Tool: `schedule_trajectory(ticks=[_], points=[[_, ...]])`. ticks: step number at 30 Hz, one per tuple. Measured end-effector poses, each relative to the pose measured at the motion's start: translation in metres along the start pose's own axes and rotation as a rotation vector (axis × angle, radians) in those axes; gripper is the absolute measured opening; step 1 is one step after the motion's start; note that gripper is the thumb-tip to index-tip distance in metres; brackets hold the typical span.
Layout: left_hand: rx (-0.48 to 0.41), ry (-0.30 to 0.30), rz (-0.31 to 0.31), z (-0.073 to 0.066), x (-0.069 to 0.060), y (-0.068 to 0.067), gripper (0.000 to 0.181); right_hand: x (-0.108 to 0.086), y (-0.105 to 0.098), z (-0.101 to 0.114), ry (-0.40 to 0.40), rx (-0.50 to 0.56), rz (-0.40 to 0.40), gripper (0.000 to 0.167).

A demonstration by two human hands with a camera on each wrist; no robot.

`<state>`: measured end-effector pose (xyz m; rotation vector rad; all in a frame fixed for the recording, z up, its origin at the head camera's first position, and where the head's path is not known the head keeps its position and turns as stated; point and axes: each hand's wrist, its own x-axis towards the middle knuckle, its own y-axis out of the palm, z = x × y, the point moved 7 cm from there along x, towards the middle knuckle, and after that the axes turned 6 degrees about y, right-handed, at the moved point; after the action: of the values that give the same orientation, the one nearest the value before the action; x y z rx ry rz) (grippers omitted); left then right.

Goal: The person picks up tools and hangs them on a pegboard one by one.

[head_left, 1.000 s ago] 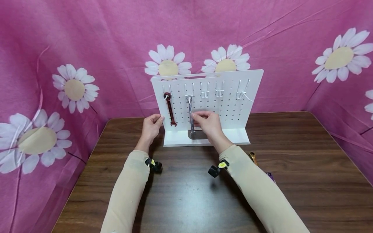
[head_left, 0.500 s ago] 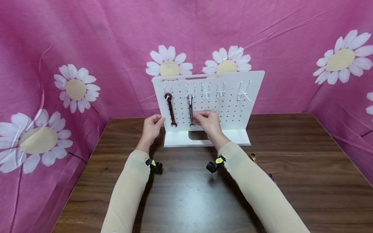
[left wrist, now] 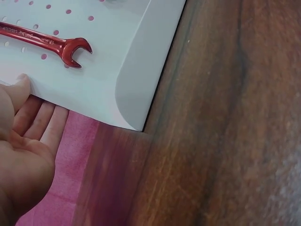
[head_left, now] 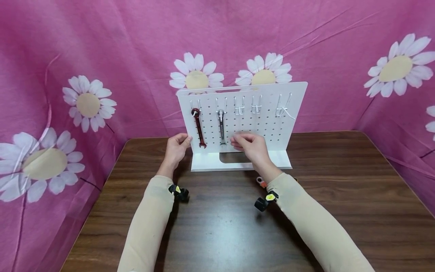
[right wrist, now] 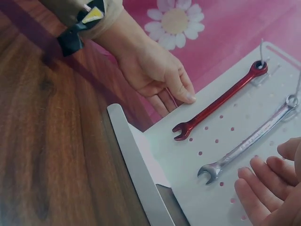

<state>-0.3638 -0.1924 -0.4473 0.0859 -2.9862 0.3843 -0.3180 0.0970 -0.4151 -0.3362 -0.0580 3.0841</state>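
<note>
A white pegboard [head_left: 234, 128] stands on the table, its left edge pinched by my left hand [head_left: 176, 149], thumb in front and fingers behind, as the left wrist view shows. From the leftmost hook hangs a red combination wrench [head_left: 199, 130], open end down. A silver combination wrench [head_left: 222, 128] hangs on the hook to its right. Just right of that wrench is my right hand [head_left: 253, 148], apart from it and holding nothing. In the right wrist view its relaxed fingers [right wrist: 263, 183] lie beside the silver wrench's shaft.
Further hooks [head_left: 256, 104] line the board's upper right. On the wooden table [head_left: 217, 223], an orange wrench end [head_left: 261, 182] peeks out beside my right wrist; my sleeve hides the rest. A pink flowered cloth [head_left: 142, 45] surrounds the table.
My right hand has let go of the silver wrench and moved a little right. That wrench has settled against the board. The orange wrench end has come into sight. My left hand stays put.
</note>
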Motion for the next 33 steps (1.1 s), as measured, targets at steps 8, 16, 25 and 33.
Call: schedule_trajectory(ticks=[8, 16, 25, 33], points=[[-0.034, 0.004, -0.028, 0.000, 0.001, 0.000, 0.031, -0.022, -0.025, 0.005, -0.030, 0.007, 0.059, 0.040], [-0.030, 0.001, -0.071, -0.005, 0.000, 0.000, 0.028, -0.042, -0.044, 0.009, -0.071, -0.044, 0.103, 0.046], [-0.058, -0.006, -0.053, -0.004, 0.001, 0.005, 0.030, -0.062, -0.069, 0.003, -0.081, -0.085, 0.113, 0.039], [-0.048, 0.016, -0.064, -0.004, 0.000, 0.005, 0.026, -0.079, -0.086, 0.000, -0.109, -0.120, 0.106, 0.040]])
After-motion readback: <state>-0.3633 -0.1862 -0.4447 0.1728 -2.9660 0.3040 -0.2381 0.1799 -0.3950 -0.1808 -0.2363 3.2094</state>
